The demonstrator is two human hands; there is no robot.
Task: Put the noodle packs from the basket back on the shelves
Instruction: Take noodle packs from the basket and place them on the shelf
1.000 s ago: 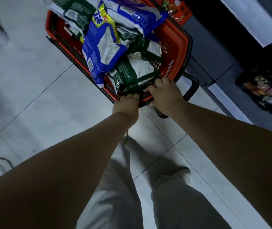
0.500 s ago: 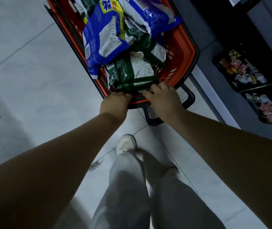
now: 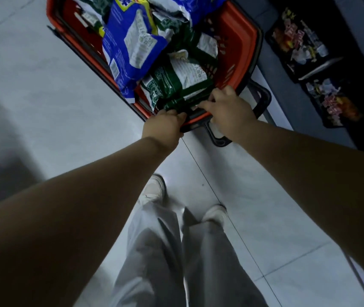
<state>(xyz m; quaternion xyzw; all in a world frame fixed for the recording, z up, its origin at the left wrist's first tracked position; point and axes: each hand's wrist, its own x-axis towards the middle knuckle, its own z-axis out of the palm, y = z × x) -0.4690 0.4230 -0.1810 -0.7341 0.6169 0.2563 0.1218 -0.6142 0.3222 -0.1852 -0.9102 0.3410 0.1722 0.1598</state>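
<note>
As the basket (image 3: pixel 246 38) stands on the floor (image 3: pixel 43 107) just beside the low shelves (image 3: pixel 319 68), I steady it by its near rim: left hand (image 3: pixel 165 127) curled round it, right hand (image 3: pixel 228 111) curled there too, fingertips touching the green noodle pack (image 3: pixel 176 85) inside

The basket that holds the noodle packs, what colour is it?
The basket is red-orange, its handle black; head view.
</note>
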